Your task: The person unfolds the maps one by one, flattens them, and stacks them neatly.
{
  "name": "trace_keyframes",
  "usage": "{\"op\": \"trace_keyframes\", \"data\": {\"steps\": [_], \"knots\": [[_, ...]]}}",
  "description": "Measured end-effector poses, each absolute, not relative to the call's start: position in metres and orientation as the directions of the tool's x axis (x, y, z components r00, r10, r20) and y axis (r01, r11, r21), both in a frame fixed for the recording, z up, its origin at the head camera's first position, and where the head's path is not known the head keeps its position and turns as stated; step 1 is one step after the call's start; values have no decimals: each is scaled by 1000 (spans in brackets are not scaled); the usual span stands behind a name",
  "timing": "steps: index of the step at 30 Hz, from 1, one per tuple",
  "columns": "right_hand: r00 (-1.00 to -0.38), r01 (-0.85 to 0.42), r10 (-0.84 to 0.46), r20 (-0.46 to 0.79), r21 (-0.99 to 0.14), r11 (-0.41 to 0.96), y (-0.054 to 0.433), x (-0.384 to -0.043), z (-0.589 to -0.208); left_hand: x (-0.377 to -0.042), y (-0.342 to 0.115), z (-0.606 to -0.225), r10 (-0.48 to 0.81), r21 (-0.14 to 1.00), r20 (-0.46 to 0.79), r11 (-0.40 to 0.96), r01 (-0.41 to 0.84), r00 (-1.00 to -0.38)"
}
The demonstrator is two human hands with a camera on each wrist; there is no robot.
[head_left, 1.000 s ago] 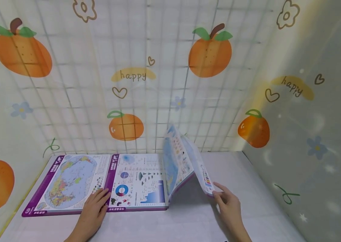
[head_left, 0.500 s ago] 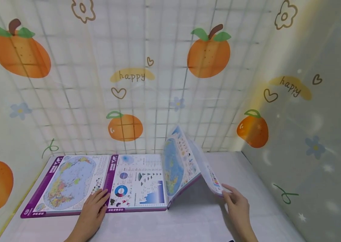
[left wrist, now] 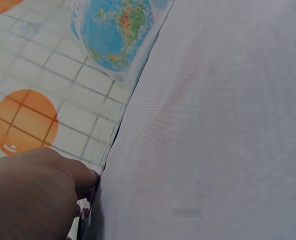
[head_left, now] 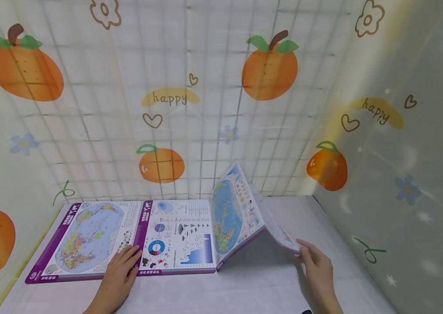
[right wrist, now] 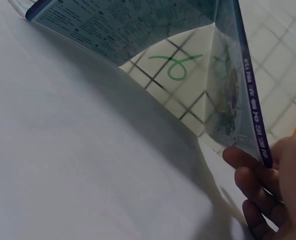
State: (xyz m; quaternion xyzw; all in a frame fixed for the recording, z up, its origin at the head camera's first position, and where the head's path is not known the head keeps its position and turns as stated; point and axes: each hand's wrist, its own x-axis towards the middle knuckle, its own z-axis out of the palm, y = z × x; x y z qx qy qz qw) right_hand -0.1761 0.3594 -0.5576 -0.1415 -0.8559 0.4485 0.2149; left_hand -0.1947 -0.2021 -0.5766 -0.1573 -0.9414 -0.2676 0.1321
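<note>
A folding world map (head_left: 91, 235) with purple borders lies partly spread across the table, its two left panels flat. My left hand (head_left: 117, 277) rests on the near edge of these panels, by the purple strip between them, fingers extended. To the right, two more panels (head_left: 237, 213) stand up in a tent-like fold, one showing a blue relief map. My right hand (head_left: 318, 270) pinches the near corner of the outermost panel. In the right wrist view, thumb and fingers close on that panel's purple-edged corner (right wrist: 260, 140), and printed text shows on the underside.
A white cloth (head_left: 245, 292) covers the table. Behind it hangs a pale curtain (head_left: 205, 56) printed with oranges, over a wire grid; more curtain (head_left: 421, 226) closes off the right side. A small dark object (head_left: 307, 312) shows at the bottom edge.
My right hand has moved right, drawing the outermost panel outward and spreading the standing fold wider, so more of the blue relief map shows. My left hand has stayed in place.
</note>
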Motion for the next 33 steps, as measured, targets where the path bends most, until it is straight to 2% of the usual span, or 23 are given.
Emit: {"op": "trace_keyframes", "data": {"steps": [6, 16, 33], "knots": [[-865, 148, 478, 149, -836, 528, 364, -174, -550, -193, -201, -574, 222, 469, 330, 805, 364, -917], [-823, 264, 567, 32, -862, 432, 376, -178, -549, -194, -201, -574, 220, 474, 314, 806, 353, -923], [-730, 344, 682, 35, -844, 411, 390, -176, -549, -196, -202, -576, 211, 489, 276, 809, 326, -938]]}}
